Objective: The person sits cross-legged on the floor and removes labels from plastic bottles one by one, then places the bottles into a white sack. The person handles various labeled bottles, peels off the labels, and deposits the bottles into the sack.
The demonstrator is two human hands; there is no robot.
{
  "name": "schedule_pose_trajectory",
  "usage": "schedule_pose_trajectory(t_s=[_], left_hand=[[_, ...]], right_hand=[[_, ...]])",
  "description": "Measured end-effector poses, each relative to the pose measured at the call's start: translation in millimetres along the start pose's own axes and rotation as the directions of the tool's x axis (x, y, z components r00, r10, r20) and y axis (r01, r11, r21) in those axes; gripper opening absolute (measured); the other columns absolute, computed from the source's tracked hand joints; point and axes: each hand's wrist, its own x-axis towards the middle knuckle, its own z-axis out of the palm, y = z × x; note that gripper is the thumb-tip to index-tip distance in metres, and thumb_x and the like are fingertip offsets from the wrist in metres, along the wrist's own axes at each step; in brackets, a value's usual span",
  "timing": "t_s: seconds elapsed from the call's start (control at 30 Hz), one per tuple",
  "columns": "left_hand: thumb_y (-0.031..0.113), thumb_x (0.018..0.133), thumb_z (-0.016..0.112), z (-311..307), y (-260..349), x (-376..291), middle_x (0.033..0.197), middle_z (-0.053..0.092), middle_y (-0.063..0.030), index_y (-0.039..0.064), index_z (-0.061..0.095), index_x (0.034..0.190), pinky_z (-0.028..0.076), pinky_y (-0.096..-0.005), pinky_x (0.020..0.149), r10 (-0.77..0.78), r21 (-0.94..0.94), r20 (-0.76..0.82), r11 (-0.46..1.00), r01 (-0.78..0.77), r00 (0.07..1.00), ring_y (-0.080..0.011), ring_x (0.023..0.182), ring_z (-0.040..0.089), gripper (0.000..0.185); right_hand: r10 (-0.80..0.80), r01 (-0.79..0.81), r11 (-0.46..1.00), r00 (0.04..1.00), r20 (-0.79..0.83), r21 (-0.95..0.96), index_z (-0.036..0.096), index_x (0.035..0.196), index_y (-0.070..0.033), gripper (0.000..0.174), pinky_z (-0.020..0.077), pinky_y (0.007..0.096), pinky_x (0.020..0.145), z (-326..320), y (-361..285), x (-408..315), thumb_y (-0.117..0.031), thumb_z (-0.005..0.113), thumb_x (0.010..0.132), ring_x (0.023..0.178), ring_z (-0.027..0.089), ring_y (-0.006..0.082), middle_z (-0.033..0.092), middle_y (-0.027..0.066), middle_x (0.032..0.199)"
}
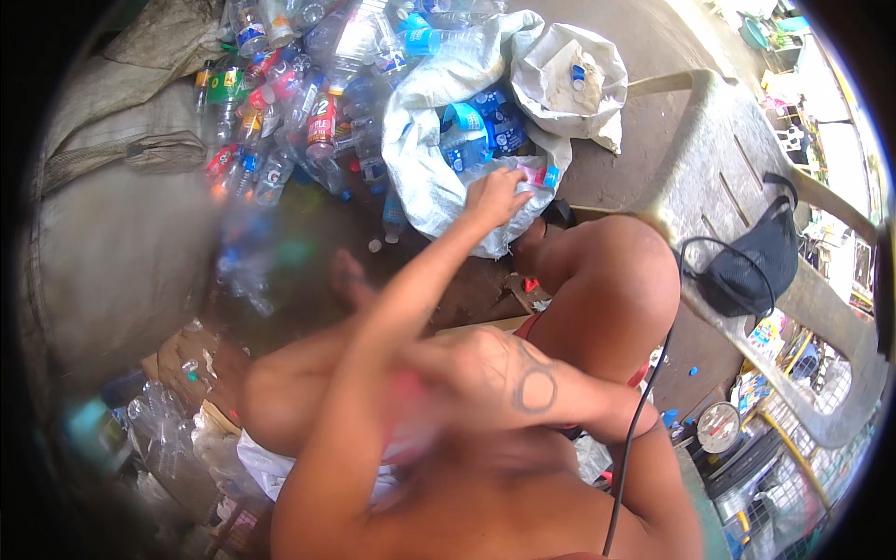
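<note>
My left hand (498, 196) reaches over the near rim of a white woven sack (420, 147), fingers apart. Just beyond its fingertips lies a small piece with a pink and blue label (543, 176). Inside the sack are blue-labelled plastic pieces (483, 126), probably bottles. My right forearm crosses in front of my body; my right hand (427, 367) is blurred and partly behind the left arm, close to a reddish, blurred thing. Whether it holds that thing is unclear. A heap of plastic bottles (321, 126) lies left of the sack.
A smaller white sack (570, 84) with a blue cap inside stands behind the large one. At right is a dirty plastic chair (728, 150) with a black mesh bag (752, 259) and a cable. Large grey sacks (126, 259) line the left; clear plastic containers (164, 427) lie lower left.
</note>
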Motion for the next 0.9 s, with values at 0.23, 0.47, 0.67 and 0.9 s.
schedule_pose_trajectory(t_s=[0.23, 0.47, 0.67, 0.9], left_hand=[[0.035, 0.087, 0.08, 56.1, 25.8, 62.5, 0.104, 0.069, -0.0115, 0.013, 0.067, 0.11, 0.059, -0.0515, 0.077, -0.069, 0.001, -0.176, 0.998, 0.07, 0.982, -0.0374, 0.093, 0.074, 0.034], [0.024, 0.091, 0.078, -18.2, -33.9, 48.0, 0.104, 0.07, -0.0111, 0.012, 0.07, 0.11, 0.059, -0.0483, 0.08, -0.098, -0.195, -0.452, 0.981, 0.009, 0.887, -0.0355, 0.097, 0.072, 0.024], [0.076, 0.074, 0.082, -98.4, -43.6, 10.0, 0.167, 0.023, -0.0407, 0.01, 0.028, 0.168, 0.038, -0.0511, 0.123, -0.065, -0.315, -0.034, 0.948, 0.051, 0.997, -0.0543, 0.152, 0.036, 0.127], [0.024, 0.094, 0.082, -181.1, -159.9, 6.0, 0.136, 0.067, -0.0201, -0.002, 0.066, 0.13, 0.058, -0.0368, 0.095, -0.428, -0.699, -0.698, 0.582, -0.417, 0.574, -0.0245, 0.121, 0.066, 0.048]], right_hand=[[-0.042, 0.031, 0.996, 0.989, -0.143, -0.078, 0.068, 0.126, -0.002, 0.04, 0.0552, 0.0365, 0.059, -31.3, -5.3, -7.1, -0.024, 0.081, 0.095, 0.065, 0.069, 0.0248, 0.067, 0.0077, 0.079], [0.094, -0.082, 0.995, 0.964, -0.249, 0.056, 0.075, 0.115, 0.001, 0.035, 0.0525, 0.0286, 0.055, -36.6, -12.9, 6.4, -0.013, 0.089, 0.086, 0.061, 0.067, 0.0139, 0.07, 0.0079, 0.079], [0.116, -0.118, 0.993, 0.974, -0.193, 0.0, 0.075, 0.112, 0.003, 0.036, 0.0533, 0.027, 0.056, -25.7, -7.9, 7.2, -0.014, 0.091, 0.085, 0.061, 0.068, 0.0138, 0.072, 0.0078, 0.081], [0.218, -0.198, 0.974, 0.952, -0.215, 0.108, 0.07, 0.122, 0.006, 0.042, 0.05, 0.0263, 0.054, -19.5, -2.8, 13.6, -0.013, 0.087, 0.089, 0.058, 0.064, 0.0103, 0.067, 0.0054, 0.073]])
